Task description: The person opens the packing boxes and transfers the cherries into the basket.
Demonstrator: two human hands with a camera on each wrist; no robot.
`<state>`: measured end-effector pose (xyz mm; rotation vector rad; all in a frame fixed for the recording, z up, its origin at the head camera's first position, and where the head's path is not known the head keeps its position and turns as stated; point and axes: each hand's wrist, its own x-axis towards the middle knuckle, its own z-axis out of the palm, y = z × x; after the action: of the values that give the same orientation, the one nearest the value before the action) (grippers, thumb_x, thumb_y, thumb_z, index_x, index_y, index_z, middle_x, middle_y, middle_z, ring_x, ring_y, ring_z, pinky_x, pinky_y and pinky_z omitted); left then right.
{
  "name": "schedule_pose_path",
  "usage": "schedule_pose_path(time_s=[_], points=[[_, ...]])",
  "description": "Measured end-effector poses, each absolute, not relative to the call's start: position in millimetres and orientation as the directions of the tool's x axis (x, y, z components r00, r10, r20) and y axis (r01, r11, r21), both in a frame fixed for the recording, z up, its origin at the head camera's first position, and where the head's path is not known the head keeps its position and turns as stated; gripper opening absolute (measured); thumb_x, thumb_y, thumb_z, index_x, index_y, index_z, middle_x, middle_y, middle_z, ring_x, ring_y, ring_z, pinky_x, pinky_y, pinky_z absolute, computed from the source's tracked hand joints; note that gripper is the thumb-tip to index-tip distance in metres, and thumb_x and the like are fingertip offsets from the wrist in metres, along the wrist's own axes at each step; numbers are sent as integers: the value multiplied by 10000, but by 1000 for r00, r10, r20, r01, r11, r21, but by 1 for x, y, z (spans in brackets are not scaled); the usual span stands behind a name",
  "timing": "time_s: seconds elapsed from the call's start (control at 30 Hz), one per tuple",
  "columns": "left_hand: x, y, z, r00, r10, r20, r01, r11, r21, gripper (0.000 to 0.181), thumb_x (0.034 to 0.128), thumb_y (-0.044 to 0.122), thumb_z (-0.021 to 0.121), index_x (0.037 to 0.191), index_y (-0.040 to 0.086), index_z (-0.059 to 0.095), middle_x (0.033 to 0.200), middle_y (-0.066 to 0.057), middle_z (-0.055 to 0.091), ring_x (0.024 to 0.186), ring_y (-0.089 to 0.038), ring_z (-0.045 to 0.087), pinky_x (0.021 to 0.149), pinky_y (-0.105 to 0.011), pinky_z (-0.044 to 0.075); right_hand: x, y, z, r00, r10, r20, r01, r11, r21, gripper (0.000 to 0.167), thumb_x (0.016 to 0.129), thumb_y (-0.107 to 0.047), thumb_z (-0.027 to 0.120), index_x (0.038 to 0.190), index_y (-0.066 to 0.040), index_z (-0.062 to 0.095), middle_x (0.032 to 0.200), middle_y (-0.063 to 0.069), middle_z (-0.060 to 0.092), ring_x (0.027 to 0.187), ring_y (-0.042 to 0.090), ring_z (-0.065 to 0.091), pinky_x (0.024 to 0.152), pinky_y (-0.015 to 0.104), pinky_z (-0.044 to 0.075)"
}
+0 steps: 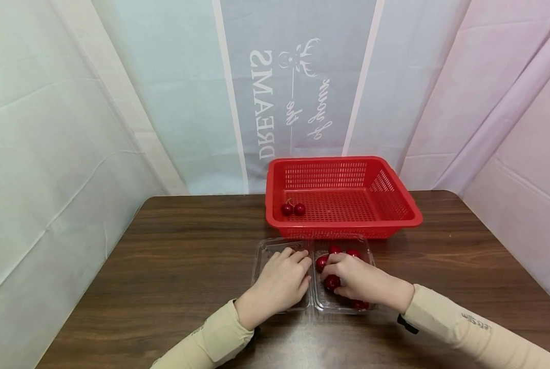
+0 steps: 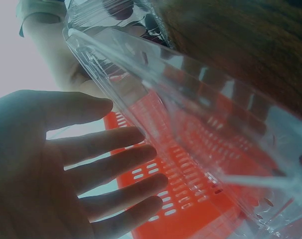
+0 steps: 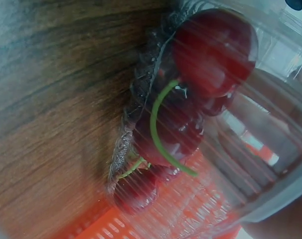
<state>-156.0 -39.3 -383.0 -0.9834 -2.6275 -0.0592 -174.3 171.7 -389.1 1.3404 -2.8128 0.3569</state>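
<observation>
A clear plastic clamshell box (image 1: pixel 318 306) lies opened out on the table, its lid half to the left and several dark red cherries (image 1: pixel 321 263) in its right half. My left hand (image 1: pixel 281 279) is over the lid half, fingers extended near the middle fold; the left wrist view shows the fingers (image 2: pixel 116 169) spread and straight beside the clear wall. Down in the right half, my right hand (image 1: pixel 355 277) has thumb and fingers curled about a cherry (image 1: pixel 332 282). Through the box wall, the right wrist view shows cherries (image 3: pixel 216 52) with a green stem (image 3: pixel 158 132); the fingertips are blurred there.
A red perforated plastic basket (image 1: pixel 344 224) stands just behind the box, with a pair of cherries (image 1: pixel 299 209) joined at the stem in its near left corner. The dark wooden table (image 1: pixel 187 256) meets printed cloth curtains (image 1: pixel 298 102) at the back and sides.
</observation>
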Motion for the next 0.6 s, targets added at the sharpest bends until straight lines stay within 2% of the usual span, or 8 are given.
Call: schedule_pose_path(time_s=[0.3, 0.6], points=[[-156, -40, -384, -698, 633, 335, 650, 756, -74, 249, 843, 295, 645, 1037, 145, 685, 1156, -17, 668, 975, -188, 594, 753, -331, 493, -173, 174, -388, -700, -707, 100, -711, 677, -191, 304, 649, -131, 847, 925, -182, 730, 913, -25, 649, 751, 120, 642, 632, 284, 527], [-157, -40, -383, -703, 632, 327, 651, 757, -63, 243, 848, 287, 639, 1036, 141, 683, 1164, -20, 665, 983, -188, 593, 754, -334, 493, -175, 174, -387, -688, -721, 82, -714, 652, -256, 299, 675, -67, 817, 953, -116, 717, 927, 8, 651, 785, 112, 646, 658, 242, 528]])
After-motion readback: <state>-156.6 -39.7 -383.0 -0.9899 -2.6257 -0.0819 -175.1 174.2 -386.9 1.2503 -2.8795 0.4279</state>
